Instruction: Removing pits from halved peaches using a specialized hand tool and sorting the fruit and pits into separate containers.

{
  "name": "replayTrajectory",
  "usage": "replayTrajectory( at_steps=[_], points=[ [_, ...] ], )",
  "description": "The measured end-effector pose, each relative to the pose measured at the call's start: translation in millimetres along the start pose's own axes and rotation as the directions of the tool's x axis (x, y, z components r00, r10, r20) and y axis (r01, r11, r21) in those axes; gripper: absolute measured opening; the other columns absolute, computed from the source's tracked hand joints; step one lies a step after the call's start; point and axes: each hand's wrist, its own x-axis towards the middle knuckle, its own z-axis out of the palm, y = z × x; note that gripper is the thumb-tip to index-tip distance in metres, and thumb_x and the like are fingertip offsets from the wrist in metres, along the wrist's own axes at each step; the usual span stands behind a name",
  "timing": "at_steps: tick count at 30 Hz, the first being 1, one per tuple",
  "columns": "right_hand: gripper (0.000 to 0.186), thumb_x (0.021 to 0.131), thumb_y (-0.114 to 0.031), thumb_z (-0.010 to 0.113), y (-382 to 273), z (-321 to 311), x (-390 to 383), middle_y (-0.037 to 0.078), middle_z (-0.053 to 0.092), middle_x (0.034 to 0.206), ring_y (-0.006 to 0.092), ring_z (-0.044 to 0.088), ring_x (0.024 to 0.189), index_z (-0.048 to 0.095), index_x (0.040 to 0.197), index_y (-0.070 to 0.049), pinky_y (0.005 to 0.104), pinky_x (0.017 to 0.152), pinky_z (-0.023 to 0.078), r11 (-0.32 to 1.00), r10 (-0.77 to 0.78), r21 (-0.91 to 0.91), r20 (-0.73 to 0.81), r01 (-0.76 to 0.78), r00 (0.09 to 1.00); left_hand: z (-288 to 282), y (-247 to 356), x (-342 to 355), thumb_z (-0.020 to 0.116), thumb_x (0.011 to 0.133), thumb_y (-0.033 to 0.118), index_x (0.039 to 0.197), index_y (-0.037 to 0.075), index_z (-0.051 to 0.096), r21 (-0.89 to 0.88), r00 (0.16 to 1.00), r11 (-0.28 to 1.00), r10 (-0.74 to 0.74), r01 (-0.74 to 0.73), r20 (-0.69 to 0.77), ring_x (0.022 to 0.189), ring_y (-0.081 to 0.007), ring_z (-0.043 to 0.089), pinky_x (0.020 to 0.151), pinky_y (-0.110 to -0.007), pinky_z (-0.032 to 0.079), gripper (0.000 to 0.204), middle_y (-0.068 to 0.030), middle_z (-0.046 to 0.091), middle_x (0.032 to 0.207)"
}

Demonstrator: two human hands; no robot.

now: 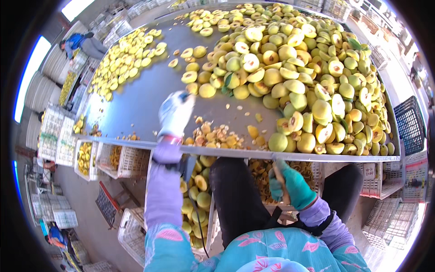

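Observation:
My left hand (176, 113), in a white glove and blurred by motion, hovers over the bare metal table (136, 102) with fingers spread and nothing seen in it. Just right of it lies a small heap of peach pits and scraps (213, 136). My right hand (290, 183), in a teal glove, is below the table's front edge, closed on a wooden-handled tool (282, 181). A big pile of yellow-green halved and whole peaches (308, 81) fills the right side of the table.
A row of cut peach halves (122, 59) lies at the table's far left. White plastic crates (115, 158) with fruit stand under and beside the table, a dark crate (410, 124) at right. A person in blue (79, 43) works far left.

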Motion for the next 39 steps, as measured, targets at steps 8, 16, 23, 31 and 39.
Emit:
replayTrajectory(
  at_steps=[8,16,23,31,39],
  points=[
    [0.037,0.093,-0.043,0.048,-24.3,16.3,8.0,0.002,0.045,0.057,0.0124,0.045,0.048,0.051,0.084,-0.007,0.0269,0.043,0.037,0.843,-0.332,-0.424,0.072,0.331,0.94,60.5,-3.6,46.9,0.07,0.073,0.03,0.111,0.005,0.056,-0.297,0.866,0.916,-0.098,0.271,0.49,0.089,-0.0296,0.065,0.073,-0.038,0.053,0.047,-0.0148,0.065,0.099],
    [0.014,0.092,-0.016,0.052,-10.1,41.8,74.1,0.016,0.053,0.063,0.0322,0.056,0.054,0.054,0.09,-0.003,0.0412,0.046,0.043,-0.552,-0.761,-0.673,0.648,0.492,0.034,39.3,73.6,-89.0,0.055,0.09,0.02,0.118,0.0,0.05,-0.632,0.969,0.764,0.235,-0.132,0.082,0.086,-0.0255,0.063,0.076,-0.034,0.051,0.035,-0.0137,0.062,0.105],
    [0.024,0.094,-0.022,0.048,5.5,48.2,57.6,0.017,0.051,0.062,0.0336,0.056,0.056,0.052,0.084,-0.001,0.0426,0.045,0.041,-0.277,-0.867,-0.783,0.453,0.557,0.206,41.8,107.4,-117.5,0.06,0.086,0.017,0.107,0.0,0.056,-0.762,0.999,0.645,0.047,-0.051,-0.028,0.081,-0.0231,0.064,0.073,-0.033,0.051,0.028,-0.0116,0.064,0.097],
    [0.033,0.094,-0.036,0.048,11.0,59.0,17.5,0.01,0.048,0.054,0.0268,0.051,0.047,0.052,0.081,-0.005,0.038,0.045,0.04,0.504,-0.647,-0.62,0.191,0.602,0.738,58.2,107.7,-141.1,0.06,0.086,0.017,0.096,-0.003,0.063,-0.786,0.993,0.618,-0.084,-0.011,-0.08,0.071,-0.0111,0.058,0.063,-0.026,0.049,0.022,-0.006,0.063,0.084],
    [0.044,0.095,-0.052,0.034,18.8,29.4,8.4,-0.008,0.033,0.05,0.0063,0.032,0.038,0.049,0.085,-0.012,0.0245,0.042,0.029,0.892,0.089,0.212,0.783,-0.399,0.615,49.3,102.2,-168.5,0.063,0.077,0.014,0.102,-0.001,0.059,-0.85,0.914,-0.398,-0.064,0.346,0.402,0.085,-0.0191,0.06,0.085,-0.031,0.047,0.029,-0.0106,0.064,0.095]
  ],
)
